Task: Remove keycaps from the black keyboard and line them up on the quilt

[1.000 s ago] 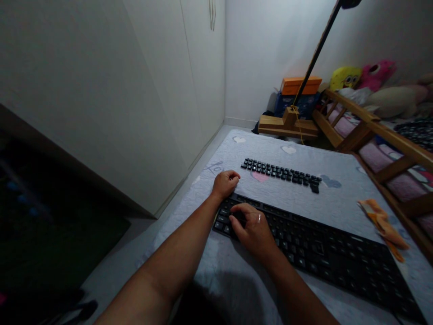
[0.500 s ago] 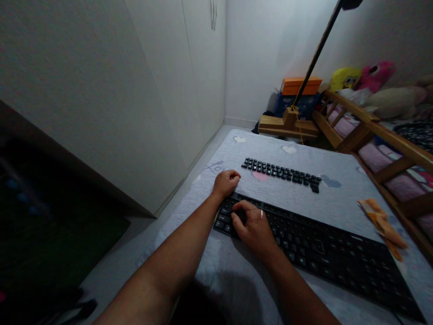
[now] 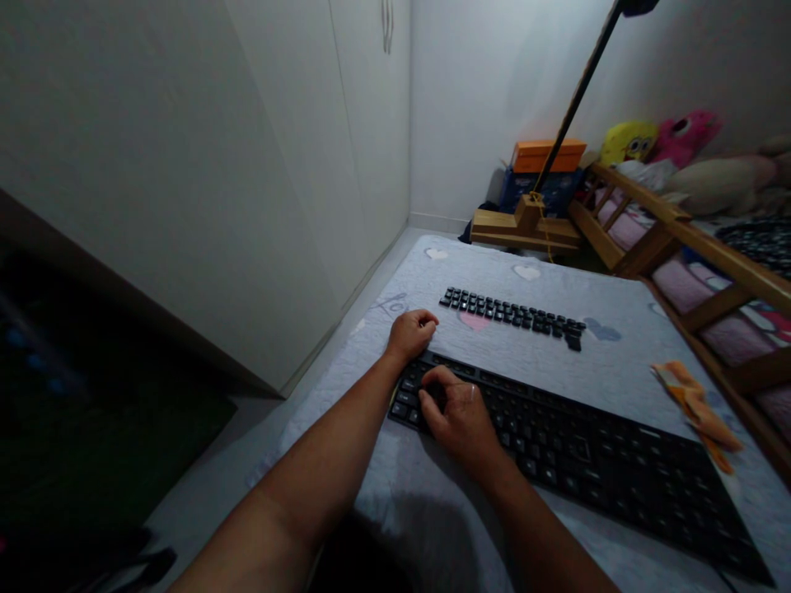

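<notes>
A black keyboard (image 3: 556, 436) lies at a slant on the light, heart-patterned cover. Over its left end is my right hand (image 3: 461, 416), thumb and forefinger curled with their tips close together at the keys; whatever may be between them is hidden. My left hand (image 3: 412, 334) rests on the cover just beyond the keyboard's far left corner, fingers curled in, and I cannot see inside it. Farther back, loose black keycaps (image 3: 512, 313) lie in neat rows. Bare key positions show along the keyboard's upper part.
An orange cloth (image 3: 695, 403) lies right of the keyboard. A wooden bed rail (image 3: 685, 226) runs along the right side, and a white wardrobe (image 3: 297, 165) stands on the left. Behind the cover is a wooden stand (image 3: 525, 222) with a dark pole, near an orange box (image 3: 547, 155).
</notes>
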`<action>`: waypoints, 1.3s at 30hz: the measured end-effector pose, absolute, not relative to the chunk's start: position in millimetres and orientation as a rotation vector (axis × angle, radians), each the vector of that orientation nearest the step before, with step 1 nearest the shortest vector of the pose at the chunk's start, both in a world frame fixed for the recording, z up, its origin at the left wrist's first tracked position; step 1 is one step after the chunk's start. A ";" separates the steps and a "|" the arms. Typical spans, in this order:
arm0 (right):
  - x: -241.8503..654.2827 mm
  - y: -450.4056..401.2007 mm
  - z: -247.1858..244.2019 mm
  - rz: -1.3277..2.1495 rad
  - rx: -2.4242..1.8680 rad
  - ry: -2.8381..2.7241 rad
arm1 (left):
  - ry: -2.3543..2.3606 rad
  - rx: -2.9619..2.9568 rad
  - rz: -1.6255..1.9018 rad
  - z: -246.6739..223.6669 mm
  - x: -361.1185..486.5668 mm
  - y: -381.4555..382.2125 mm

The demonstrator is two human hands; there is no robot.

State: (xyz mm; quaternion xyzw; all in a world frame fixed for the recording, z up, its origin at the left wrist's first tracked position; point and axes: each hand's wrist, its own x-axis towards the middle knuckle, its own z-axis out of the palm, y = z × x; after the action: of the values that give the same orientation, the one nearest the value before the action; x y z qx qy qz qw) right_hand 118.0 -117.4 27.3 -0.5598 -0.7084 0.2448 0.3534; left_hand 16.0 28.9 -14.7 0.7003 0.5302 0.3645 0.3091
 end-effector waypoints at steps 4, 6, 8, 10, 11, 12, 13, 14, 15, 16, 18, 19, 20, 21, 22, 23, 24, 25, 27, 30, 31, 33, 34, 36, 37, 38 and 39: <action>115.7 -119.3 22.9 0.583 -1.502 -1.860 | 1.408 1.854 0.952 -15.6 15.8 29.2; 114.6 -119.9 20.9 0.546 -1.515 -1.878 | 1.411 1.862 0.947 -16.4 15.7 29.5; 113.3 -120.4 19.6 0.504 -1.491 -1.901 | 1.408 1.868 0.953 -16.9 15.7 29.9; 111.8 -121.1 19.4 0.449 -1.454 -1.931 | 1.406 1.867 0.959 -16.9 15.7 30.0; 111.0 -121.6 19.5 0.420 -1.439 -1.948 | 1.405 1.864 0.960 -16.8 15.7 30.1; 110.3 -122.2 19.6 0.394 -1.428 -1.964 | 1.405 1.861 0.960 -16.8 15.7 30.1; 109.7 -122.8 19.7 0.378 -1.420 -1.979 | 1.405 1.860 0.959 -16.7 15.7 30.0; 109.5 -123.3 19.7 0.369 -1.415 -1.989 | 1.404 1.858 0.958 -16.7 15.6 30.0; 109.5 -123.7 19.6 0.368 -1.411 -1.992 | 1.406 1.855 0.955 -16.7 15.6 30.0; 110.0 -124.0 19.4 0.378 -1.410 -1.987 | 1.408 1.852 0.951 -16.7 15.6 30.0; 112.2 -123.8 19.1 0.422 -1.422 -1.954 | 1.410 1.848 0.949 -16.8 15.7 29.9; 113.7 -123.3 19.2 0.454 -1.432 -1.928 | 1.407 1.849 0.952 -16.8 15.7 29.8; 115.3 -122.7 19.5 0.492 -1.443 -1.900 | 1.404 1.852 0.956 -16.8 15.8 29.7; 116.8 -121.9 20.0 0.532 -1.452 -1.872 | 1.399 1.857 0.959 -16.7 15.8 29.7; 118.1 -121.0 20.6 0.561 -1.458 -1.848 | 1.395 1.861 0.962 -16.6 15.9 29.6; 119.2 -120.2 21.2 0.578 -1.463 -1.831 | 1.392 1.865 0.964 -16.5 16.0 29.6; 120.0 -119.5 21.8 0.583 -1.464 -1.823 | 1.390 1.866 0.964 -16.2 16.0 29.5; 120.4 -118.9 22.3 0.581 -1.463 -1.823 | 1.391 1.865 0.964 -15.8 16.1 29.4; 120.9 -118.0 23.1 0.576 -1.461 -1.834 | 1.395 1.861 0.960 -14.8 16.2 29.0; 121.4 -117.6 24.2 0.578 -1.459 -1.854 | 1.404 1.860 0.954 -13.1 16.4 28.3; 121.7 -117.5 24.7 0.578 -1.460 -1.860 | 1.403 1.861 0.953 -12.8 16.4 28.1; 122.8 -117.5 25.9 0.572 -1.467 -1.863 | 1.400 1.864 0.953 -12.8 16.5 28.0; 123.5 -117.5 26.6 0.572 -1.470 -1.860 | 1.398 1.865 0.951 -13.2 16.5 28.1; 124.9 -117.4 27.5 0.579 -1.474 -1.854 | 1.399 1.867 0.947 -14.3 16.3 28.6; 125.5 -117.4 27.7 0.585 -1.476 -1.852 | 1.400 1.868 0.944 -14.8 16.2 28.8; 125.9 -117.4 27.8 0.592 -1.477 -1.853 | 1.403 1.869 0.941 -15.3 16.1 29.1; 126.3 -117.5 27.7 0.595 -1.477 -1.857 | 1.406 1.869 0.940 -15.6 16.0 29.3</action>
State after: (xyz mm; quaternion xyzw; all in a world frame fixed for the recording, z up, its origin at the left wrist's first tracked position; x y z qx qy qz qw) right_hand 126.3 -117.5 27.7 -0.5677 -0.7137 0.2288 0.3407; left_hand 16.0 29.3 -15.6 0.7060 0.5310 0.3551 0.3057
